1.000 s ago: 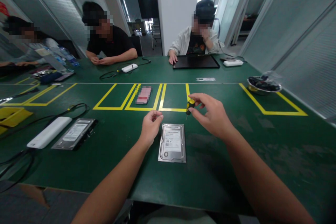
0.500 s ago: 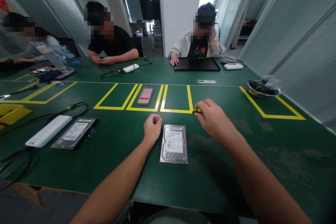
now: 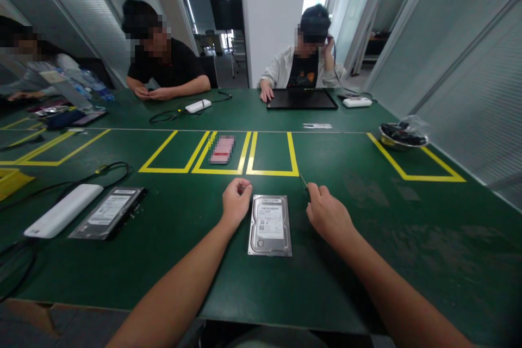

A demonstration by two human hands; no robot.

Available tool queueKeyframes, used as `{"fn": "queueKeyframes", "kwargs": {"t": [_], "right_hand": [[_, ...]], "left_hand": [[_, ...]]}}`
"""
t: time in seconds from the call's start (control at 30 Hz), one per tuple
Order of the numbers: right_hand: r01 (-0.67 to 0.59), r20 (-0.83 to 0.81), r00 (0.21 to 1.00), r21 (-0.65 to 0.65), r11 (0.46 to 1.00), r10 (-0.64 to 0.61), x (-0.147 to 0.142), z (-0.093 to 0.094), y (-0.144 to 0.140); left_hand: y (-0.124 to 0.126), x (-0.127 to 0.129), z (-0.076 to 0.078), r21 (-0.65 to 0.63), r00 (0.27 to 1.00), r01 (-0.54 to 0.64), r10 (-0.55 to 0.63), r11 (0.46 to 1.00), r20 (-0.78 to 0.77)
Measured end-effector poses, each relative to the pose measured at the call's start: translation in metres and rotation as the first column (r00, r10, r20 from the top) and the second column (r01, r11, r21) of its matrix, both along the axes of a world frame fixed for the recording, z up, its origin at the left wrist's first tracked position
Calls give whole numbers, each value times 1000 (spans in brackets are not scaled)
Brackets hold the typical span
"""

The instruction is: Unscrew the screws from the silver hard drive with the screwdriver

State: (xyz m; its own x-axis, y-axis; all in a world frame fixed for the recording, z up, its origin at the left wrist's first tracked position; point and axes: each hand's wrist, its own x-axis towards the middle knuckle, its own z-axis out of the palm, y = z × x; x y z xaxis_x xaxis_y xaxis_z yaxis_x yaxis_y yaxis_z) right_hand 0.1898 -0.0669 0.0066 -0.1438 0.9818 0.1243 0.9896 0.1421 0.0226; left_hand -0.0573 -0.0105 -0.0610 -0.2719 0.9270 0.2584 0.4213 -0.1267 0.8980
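Note:
A silver hard drive with a white label lies flat on the green table in front of me. Just off its upper left corner rests my left hand, thumb and fingertips pinched together. Anything between those fingertips is too small to make out. To the right of the drive, my right hand is closed around a screwdriver. Its thin shaft points up and left, away from the drive, and the handle is mostly hidden in my fist. Neither hand appears to touch the drive.
Left of me lie a second hard drive in a clear bag, a white power bank with cables and a yellow bin. A pink phone sits inside yellow tape. A metal bowl stands far right. Co-workers sit opposite.
My right hand has moved slightly down and turned, so the screwdriver's shaft now shows instead of its yellow-black handle end. My left hand has stayed beside the drive. The view has shifted a little.

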Motion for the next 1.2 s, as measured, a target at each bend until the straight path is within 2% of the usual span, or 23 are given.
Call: {"fn": "queueKeyframes", "kwargs": {"t": [0.17, 0.5, 0.67, 1.0, 1.2], "right_hand": [[63, -20, 998, -96, 993, -66, 4, -11, 0], [127, -66, 988, -179, 976, -140, 15, -11, -3], [115, -88, 988, -139, 984, -128, 16, -13, -3], [-23, -176, 984, -35, 999, 17, 16, -22, -2], [-39, -153, 987, 30, 999, 43, 18, -23, 2]], "left_hand": [[-2, 0, 2, -8, 1000, 7, -7, 1000, 0], [-1, 0, 3, -22, 1000, 28, -28, 999, -6], [-1, 0, 2, -20, 999, 32, -32, 999, -1], [-1, 1, 4, -26, 999, 33, -33, 999, 9], [-2, 1, 4, -35, 999, 33, -33, 999, 11]]}}
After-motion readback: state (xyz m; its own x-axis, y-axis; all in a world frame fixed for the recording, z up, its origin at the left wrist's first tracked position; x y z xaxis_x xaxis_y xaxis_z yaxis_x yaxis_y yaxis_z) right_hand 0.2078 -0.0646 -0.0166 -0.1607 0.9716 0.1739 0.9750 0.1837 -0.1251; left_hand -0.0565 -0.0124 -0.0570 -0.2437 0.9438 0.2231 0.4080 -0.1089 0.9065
